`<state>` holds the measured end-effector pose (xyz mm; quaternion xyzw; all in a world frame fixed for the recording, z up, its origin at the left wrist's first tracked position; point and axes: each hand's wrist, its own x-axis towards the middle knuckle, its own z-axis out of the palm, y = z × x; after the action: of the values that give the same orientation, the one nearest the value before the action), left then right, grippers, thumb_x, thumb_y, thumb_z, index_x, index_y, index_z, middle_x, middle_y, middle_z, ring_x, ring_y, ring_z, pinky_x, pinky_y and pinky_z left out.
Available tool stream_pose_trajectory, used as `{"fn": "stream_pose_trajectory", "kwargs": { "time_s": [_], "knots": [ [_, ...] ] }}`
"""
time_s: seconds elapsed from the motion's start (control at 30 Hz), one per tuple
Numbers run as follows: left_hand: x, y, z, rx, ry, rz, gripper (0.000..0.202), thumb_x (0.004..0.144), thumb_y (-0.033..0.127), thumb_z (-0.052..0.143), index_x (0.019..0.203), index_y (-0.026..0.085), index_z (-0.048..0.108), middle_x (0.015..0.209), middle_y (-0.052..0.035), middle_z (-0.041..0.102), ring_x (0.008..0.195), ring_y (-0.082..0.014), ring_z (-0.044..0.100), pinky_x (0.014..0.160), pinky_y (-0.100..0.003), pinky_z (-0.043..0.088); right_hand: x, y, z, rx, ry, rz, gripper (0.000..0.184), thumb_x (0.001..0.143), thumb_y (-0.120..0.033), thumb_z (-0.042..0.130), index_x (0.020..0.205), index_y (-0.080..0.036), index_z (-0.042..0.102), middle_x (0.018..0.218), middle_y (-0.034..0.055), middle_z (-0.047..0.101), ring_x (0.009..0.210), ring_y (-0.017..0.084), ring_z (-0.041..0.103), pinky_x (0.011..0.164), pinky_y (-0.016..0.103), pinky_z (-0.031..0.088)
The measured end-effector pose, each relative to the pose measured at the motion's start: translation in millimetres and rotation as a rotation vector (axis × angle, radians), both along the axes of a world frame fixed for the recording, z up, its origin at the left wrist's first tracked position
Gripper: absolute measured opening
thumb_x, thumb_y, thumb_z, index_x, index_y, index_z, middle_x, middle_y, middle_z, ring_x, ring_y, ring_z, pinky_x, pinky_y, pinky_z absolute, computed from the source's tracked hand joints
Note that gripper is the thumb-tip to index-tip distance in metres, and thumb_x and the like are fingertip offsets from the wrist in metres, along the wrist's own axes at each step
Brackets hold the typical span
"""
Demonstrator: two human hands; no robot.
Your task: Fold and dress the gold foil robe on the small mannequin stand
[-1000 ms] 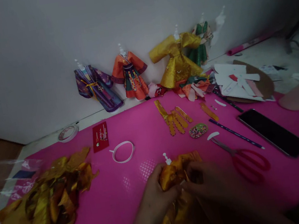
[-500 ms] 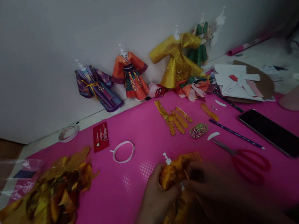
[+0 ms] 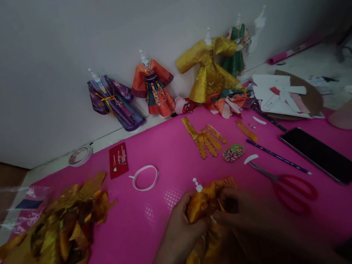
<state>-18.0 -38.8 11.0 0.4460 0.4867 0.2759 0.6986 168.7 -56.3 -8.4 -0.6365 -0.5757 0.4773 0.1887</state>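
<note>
In front of me is a doll-sized gold dress of shiny fabric, on a white mannequin whose neck peg sticks out at the top. My left hand is wrapped round the dress's upper left side, thumb across its front. At the chest my right hand pinches the same gold fabric, fingers bent and partly in shadow. The two thumbs come close together over the bodice. What lies under the fingertips is hidden, and the lower dress is dark.
Scissors with red handles, a pencil and a phone lie to the right. Gold scraps are heaped at left. A white ring of tape and gold strips lie ahead. Dressed mannequins, including a purple one, stand along the wall.
My left hand has shifted very slightly up and left with the dress. My right hand stays at the bodice. Other things lie as before.
</note>
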Motion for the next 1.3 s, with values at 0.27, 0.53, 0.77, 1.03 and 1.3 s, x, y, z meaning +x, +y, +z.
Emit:
{"fn": "stream_pose_trajectory", "kwargs": {
  "time_s": [0.27, 0.53, 0.77, 1.03, 1.3],
  "knots": [
    [0.6, 0.6, -2.6, 0.020, -0.005, -0.005, 0.037, 0.067, 0.003, 0.062, 0.101, 0.017, 0.064, 0.095, -0.0032, 0.076, 0.084, -0.0201, 0.070, 0.072, -0.029, 0.051, -1.7, 0.7, 4.3, -0.008, -0.026, -0.014, 0.017, 0.075, -0.025, 0.071, 0.068, -0.020, 0.056, 0.062, -0.0034, 0.059, 0.058, 0.013, 0.052, 0.053, 0.027, 0.030],
    [-0.2, 0.7, -1.0, 0.032, 0.013, -0.010, 0.036, 0.067, 0.003, 0.062, 0.100, 0.017, 0.063, 0.093, -0.0023, 0.075, 0.082, -0.0189, 0.069, 0.073, -0.029, 0.050, -2.5, 1.4, 9.0, -0.006, -0.013, -0.021, 0.019, 0.075, -0.025, 0.070, 0.066, -0.020, 0.054, 0.062, -0.0034, 0.058, 0.057, 0.013, 0.052, 0.053, 0.027, 0.031],
    [-1.9, 1.7, -1.5, 0.019, 0.020, -0.019, 0.032, 0.069, 0.006, 0.066, 0.099, 0.017, 0.063, 0.091, -0.0010, 0.075, 0.084, -0.0197, 0.069, 0.073, -0.028, 0.050, -1.3, 1.5, 4.9, -0.005, 0.001, -0.012, 0.018, 0.073, -0.026, 0.072, 0.066, -0.019, 0.056, 0.061, -0.0037, 0.058, 0.057, 0.013, 0.052, 0.052, 0.026, 0.031],
    [-1.8, 2.3, -4.7, 0.003, 0.002, -0.004, 0.033, 0.065, 0.008, 0.069, 0.096, 0.017, 0.063, 0.087, -0.0004, 0.073, 0.082, -0.0200, 0.068, 0.073, -0.030, 0.050, -2.3, 1.1, 3.5, 0.005, 0.003, -0.013, 0.018, 0.074, -0.023, 0.072, 0.066, -0.019, 0.056, 0.062, -0.0036, 0.058, 0.057, 0.012, 0.051, 0.052, 0.025, 0.031],
    [-2.7, 2.3, -6.3, 0.000, -0.020, -0.008, 0.034, 0.069, 0.008, 0.072, 0.101, 0.017, 0.064, 0.092, -0.0026, 0.075, 0.086, -0.0205, 0.070, 0.077, -0.031, 0.052, -1.6, 1.2, 3.7, 0.022, 0.006, -0.010, 0.016, 0.074, -0.022, 0.071, 0.066, -0.019, 0.058, 0.061, -0.0039, 0.058, 0.055, 0.011, 0.050, 0.052, 0.025, 0.030]
  ]
}}
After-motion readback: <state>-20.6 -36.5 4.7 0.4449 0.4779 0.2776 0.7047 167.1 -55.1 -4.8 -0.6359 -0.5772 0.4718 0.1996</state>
